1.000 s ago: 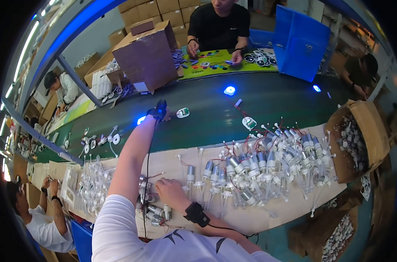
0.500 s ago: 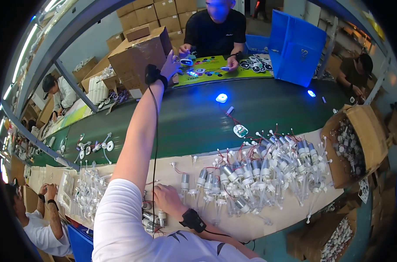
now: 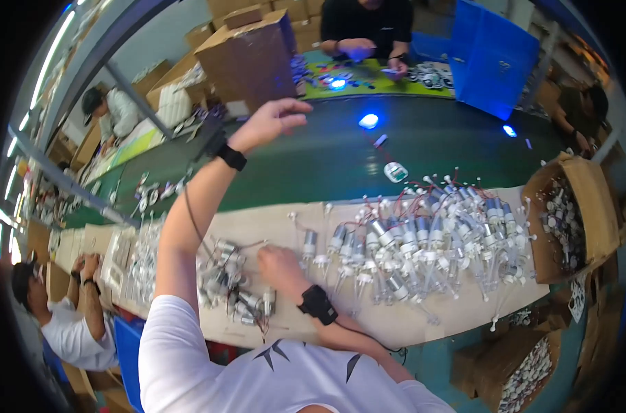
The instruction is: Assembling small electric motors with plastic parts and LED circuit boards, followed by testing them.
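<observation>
Over the green conveyor belt [image 3: 313,158] hangs my left hand [image 3: 275,124], its fingers stretched out to the right and nothing visible in them. A dark wristband [image 3: 231,157] with a cable is on that wrist. My right hand [image 3: 282,272] rests on the brown tabletop [image 3: 327,320], its fingers blurred. It lies between a small heap of silver motors [image 3: 247,303] on its left and a large pile of silver motors with white fittings, clear tubes and red wires [image 3: 409,237] on its right. On the belt are a lit blue disc [image 3: 369,121] and a white oval part with a green board [image 3: 395,172].
Across the belt, a person in black [image 3: 364,31] handles small parts at a yellow-green mat [image 3: 313,86]. A cardboard box of parts [image 3: 567,220] stands at the right end. Clear plastic pieces [image 3: 144,261] lie at the left. A blue bin [image 3: 492,58] stands far right.
My left hand has drawn back from the far mat to above the belt. My right hand stays on the tabletop. The view has shifted, uncovering more of the small motor heap.
</observation>
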Tool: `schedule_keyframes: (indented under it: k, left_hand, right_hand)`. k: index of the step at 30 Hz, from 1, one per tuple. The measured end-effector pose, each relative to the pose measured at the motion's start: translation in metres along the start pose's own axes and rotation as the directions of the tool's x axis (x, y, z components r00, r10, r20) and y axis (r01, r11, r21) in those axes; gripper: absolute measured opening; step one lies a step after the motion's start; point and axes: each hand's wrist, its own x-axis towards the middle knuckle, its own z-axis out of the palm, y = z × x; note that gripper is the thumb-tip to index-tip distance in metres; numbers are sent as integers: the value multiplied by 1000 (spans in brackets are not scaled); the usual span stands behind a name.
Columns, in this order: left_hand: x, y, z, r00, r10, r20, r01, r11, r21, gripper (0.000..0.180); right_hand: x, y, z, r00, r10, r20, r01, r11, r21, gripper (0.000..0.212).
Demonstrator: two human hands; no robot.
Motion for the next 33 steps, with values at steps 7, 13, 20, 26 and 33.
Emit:
schedule_keyframes:
  k: [7, 13, 20, 26, 33]
  left_hand:
    - [-181, 115, -58, 907, 229, -354, -169, 967, 192, 27]
    - [-340, 69, -44, 770, -55, -636, 134, 988, 76, 27]
    - [-405, -42, 102, 545, -344, -764, 447, 891, -82, 43]
    - [-392, -35, 153, 700, -39, -713, 368, 876, 313, 63]
    - [-372, -51, 169, 633, -79, -770, 454, 843, 287, 53]
  right_hand:
    - [3, 16, -23, 983, 181, 36, -178, 981, -72, 13]
    - [3, -1, -22, 998, 65, 9, -64, 995, -76, 11]
    - [-4, -26, -16, 989, 67, 136, -91, 980, 180, 23]
    - [-5, -27, -7, 988, -6, 156, -32, 971, 238, 25]
    - [0, -30, 2, 998, 2, 58, -19, 956, 293, 37]
